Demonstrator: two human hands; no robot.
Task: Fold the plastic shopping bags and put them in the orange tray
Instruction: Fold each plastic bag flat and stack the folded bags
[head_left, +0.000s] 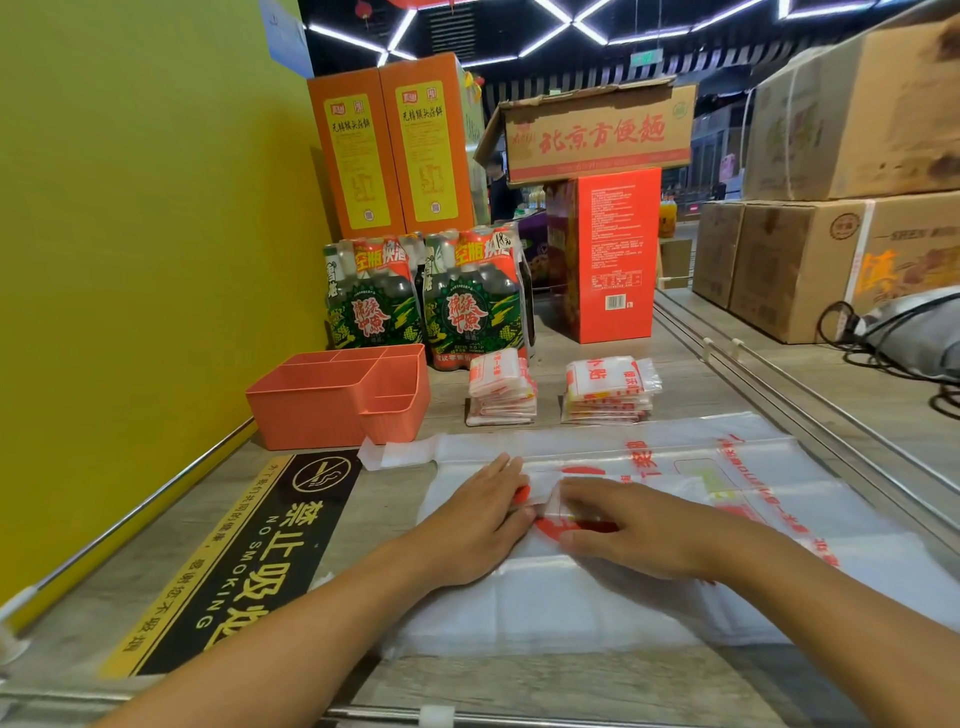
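Wooden boards make up the counter (649, 686), and one big plastic bag (597, 597) is spread flat on it. Two hands are laid on the middle of this bag. The left hand (478, 525) is pressed flat on it with the fingers straight. The right hand (634, 530) is laid just beside the left one, and a small fold of the bag looks pinched under its fingertips, though this cannot be seen clearly. The bag handles (395, 452) are stretched out to the left, close to the one orange tray (343, 395). The tray is set at the left, near the yellow wall (130, 260), and it is split into a few boxes inside. Two stacks of folded bags are placed behind the big bag. The left stack (501, 387) is near the tray, and the right stack (608, 389) is set a little apart from it. One black no-smoking sign (244, 561) is stuck on the counter beside the left arm. Two packs of bottles (426, 306) are stood behind the tray, and two tall orange boxes (392, 150) are stood behind them. One red box (613, 254) is stood upright to the right, with one open cardboard box (597, 135) on top. Brown cartons (831, 208) are piled at the far right, and black cords (883, 338) are tangled near them.
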